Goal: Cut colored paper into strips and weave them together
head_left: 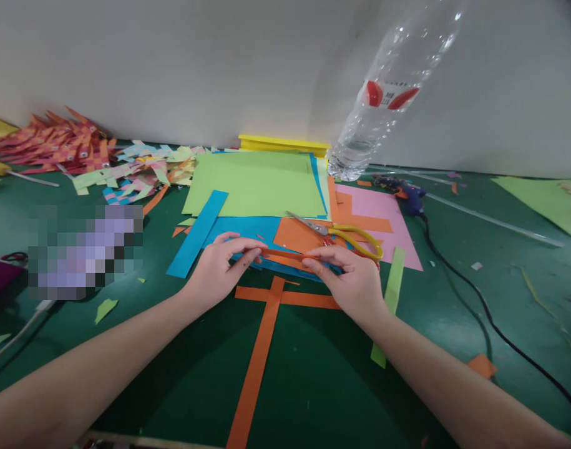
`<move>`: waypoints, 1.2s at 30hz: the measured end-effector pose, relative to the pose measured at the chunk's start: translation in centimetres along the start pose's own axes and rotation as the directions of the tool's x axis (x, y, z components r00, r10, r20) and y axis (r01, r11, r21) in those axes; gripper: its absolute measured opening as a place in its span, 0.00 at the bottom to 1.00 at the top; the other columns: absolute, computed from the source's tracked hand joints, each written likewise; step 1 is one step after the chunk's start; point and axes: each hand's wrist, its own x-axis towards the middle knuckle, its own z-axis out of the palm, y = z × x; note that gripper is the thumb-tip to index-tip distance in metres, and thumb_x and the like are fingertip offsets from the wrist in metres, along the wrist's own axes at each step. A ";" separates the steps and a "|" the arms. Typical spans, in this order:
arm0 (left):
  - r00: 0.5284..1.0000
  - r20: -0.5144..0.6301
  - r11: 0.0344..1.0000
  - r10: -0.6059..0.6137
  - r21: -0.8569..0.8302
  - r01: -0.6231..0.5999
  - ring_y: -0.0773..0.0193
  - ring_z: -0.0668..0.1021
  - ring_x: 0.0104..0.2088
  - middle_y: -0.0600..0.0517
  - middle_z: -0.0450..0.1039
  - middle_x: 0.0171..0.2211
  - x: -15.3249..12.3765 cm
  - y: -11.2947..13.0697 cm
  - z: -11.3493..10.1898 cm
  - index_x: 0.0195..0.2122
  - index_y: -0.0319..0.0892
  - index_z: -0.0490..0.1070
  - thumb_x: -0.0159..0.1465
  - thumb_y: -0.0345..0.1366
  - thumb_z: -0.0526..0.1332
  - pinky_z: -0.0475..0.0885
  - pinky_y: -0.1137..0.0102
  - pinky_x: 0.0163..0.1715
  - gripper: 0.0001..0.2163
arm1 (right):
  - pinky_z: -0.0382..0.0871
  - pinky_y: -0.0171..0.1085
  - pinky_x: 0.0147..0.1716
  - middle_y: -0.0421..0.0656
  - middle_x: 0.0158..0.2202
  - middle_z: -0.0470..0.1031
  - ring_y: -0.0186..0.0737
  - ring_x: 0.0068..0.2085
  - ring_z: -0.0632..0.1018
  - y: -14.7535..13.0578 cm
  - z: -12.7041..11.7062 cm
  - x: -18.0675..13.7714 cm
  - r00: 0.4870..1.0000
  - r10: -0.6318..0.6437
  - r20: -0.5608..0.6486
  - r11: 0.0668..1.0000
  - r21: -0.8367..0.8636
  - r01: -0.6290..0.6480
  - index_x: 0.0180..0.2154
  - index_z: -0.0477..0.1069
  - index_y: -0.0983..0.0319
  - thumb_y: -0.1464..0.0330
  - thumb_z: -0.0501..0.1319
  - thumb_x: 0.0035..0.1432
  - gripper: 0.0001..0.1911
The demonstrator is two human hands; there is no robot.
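Between my two hands an orange paper strip (285, 254) is held level, seen nearly edge-on. My left hand (224, 265) pinches its left end between thumb and fingers. At the other end, my right hand (348, 274) pinches it the same way. Below them on the green table lie a long orange strip (257, 368) pointing toward me and a crosswise orange strip (308, 299), overlapping near the top. Scissors with yellow handles (355, 237) rest on paper just beyond my right hand. A blue strip (198, 234) lies beyond my left hand, and a green strip (392, 299) is partly behind my right wrist.
Green sheets (257, 184) are stacked at the back, beside pink paper (397, 218). A clear bottle (379, 100) stands behind. A glue gun (412, 198) trails a black cord (472, 287) along the right. Woven red-orange paper pieces (55, 143) are heaped back left, near a blurred-out purple object (88, 249).
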 end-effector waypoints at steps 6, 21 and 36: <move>0.999 -0.038 1.000 0.006 0.029 -0.005 0.60 0.81 0.35 0.55 0.81 0.31 -0.1 -0.3 0.1 0.40 0.47 0.77 0.69 0.41 0.56 0.68 0.53 0.55 0.10 | 0.81 0.40 0.32 0.40 0.27 0.82 0.42 0.30 0.83 -0.2 0.0 -0.1 1.000 0.005 -0.028 1.000 0.017 -0.005 0.29 0.77 0.58 0.64 0.66 0.55 0.05; 0.990 -0.113 0.996 -0.088 0.005 0.090 0.59 0.80 0.34 0.52 0.80 0.32 0.0 -0.2 -0.2 0.34 0.46 0.79 0.65 0.43 0.61 0.76 0.64 0.37 0.10 | 0.80 0.38 0.30 0.40 0.25 0.81 0.40 0.28 0.82 -0.1 -0.1 0.2 0.997 0.065 -0.047 0.996 0.057 -0.062 0.30 0.76 0.59 0.64 0.66 0.54 0.06; 0.990 -0.056 0.991 -0.126 -0.046 0.124 0.62 0.79 0.31 0.53 0.79 0.29 0.2 0.6 -0.5 0.32 0.46 0.79 0.66 0.39 0.59 0.73 0.64 0.43 0.10 | 0.78 0.36 0.28 0.41 0.24 0.80 0.37 0.26 0.81 0.0 0.0 0.2 0.994 0.102 -0.040 0.989 0.108 -0.097 0.29 0.76 0.60 0.64 0.67 0.54 0.07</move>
